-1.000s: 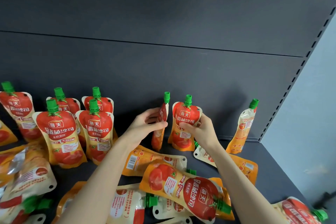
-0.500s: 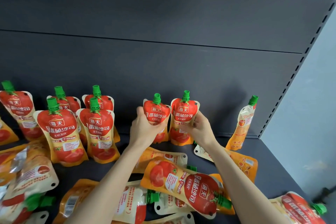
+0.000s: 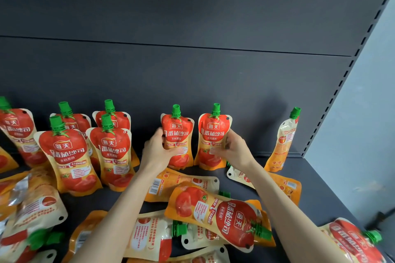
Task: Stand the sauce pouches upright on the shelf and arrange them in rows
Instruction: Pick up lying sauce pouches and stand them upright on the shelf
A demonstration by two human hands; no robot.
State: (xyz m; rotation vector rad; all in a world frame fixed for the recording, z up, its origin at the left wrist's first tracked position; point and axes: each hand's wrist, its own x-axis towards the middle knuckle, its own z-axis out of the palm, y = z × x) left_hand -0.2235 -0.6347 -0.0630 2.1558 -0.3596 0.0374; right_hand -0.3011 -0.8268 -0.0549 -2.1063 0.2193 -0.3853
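Note:
Two red-and-yellow tomato sauce pouches with green caps stand side by side at the back of the dark shelf (image 3: 320,188). My left hand (image 3: 157,151) grips the left pouch (image 3: 178,132) from its left edge. My right hand (image 3: 235,149) holds the right pouch (image 3: 213,132) at its right edge. Both pouches face forward, upright. Several more pouches (image 3: 111,147) stand in two rows to the left. One pouch (image 3: 284,141) leans sideways against the back wall at the right.
Several pouches lie flat in a pile in front, among them a large one (image 3: 215,213) under my forearms and others at the left (image 3: 36,205) and bottom right (image 3: 354,241). The shelf's slotted upright (image 3: 342,83) and a grey wall close the right side.
My left hand turned its pouch from edge-on to face forward and set it beside the right pouch. Both pouches now stand together near the back wall.

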